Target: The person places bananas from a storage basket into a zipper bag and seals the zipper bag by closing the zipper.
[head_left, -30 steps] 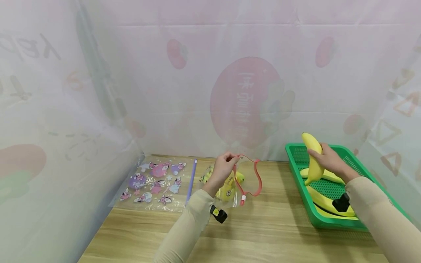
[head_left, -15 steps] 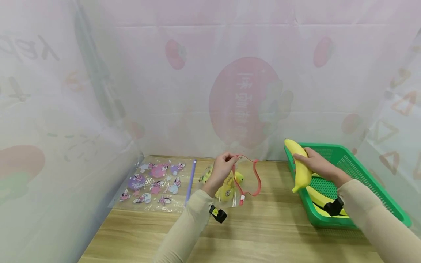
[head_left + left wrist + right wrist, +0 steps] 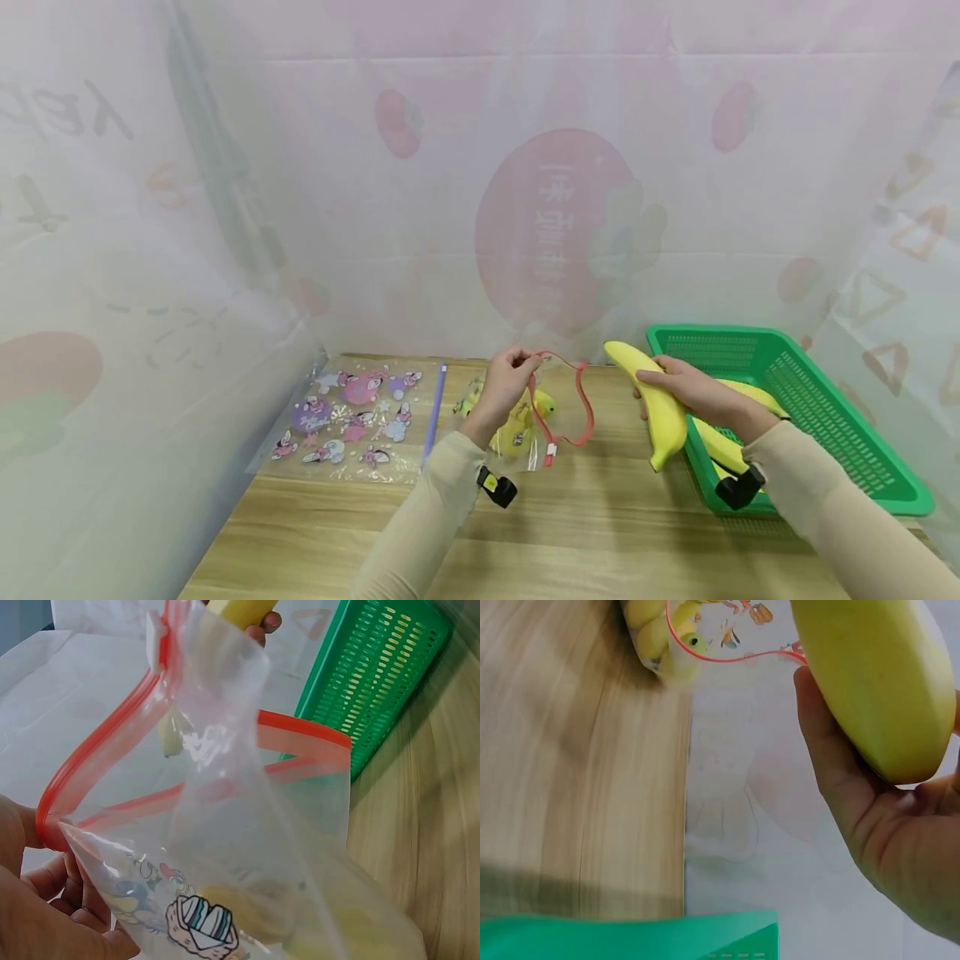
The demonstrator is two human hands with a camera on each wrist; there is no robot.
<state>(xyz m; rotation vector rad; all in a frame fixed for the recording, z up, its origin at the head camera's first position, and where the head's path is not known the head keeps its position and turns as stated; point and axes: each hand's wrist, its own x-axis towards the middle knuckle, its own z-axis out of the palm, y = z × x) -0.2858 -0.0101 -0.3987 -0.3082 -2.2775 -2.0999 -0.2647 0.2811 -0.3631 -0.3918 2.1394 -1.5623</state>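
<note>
Several yellow fruits point(image 3: 652, 637) already lie in the red-rimmed bag point(image 3: 206, 900), its edge pinched by the left hand point(image 3: 502, 390), but the work looks part-done: the right hand point(image 3: 686, 386) curls round one banana point(image 3: 663, 417) beside the green basket point(image 3: 712, 347), where more bananas point(image 3: 720, 450) are left

Soft, even light fills the head view, the printed curtain point(image 3: 420, 192) pale and hazy. Faint shadows lie on the worktop point(image 3: 585, 533) beside the green basket point(image 3: 832, 421). The left wrist view is dimmer, white glare streaking the red-rimmed bag point(image 3: 221, 840); the right wrist view softens the basket's rim.
</note>
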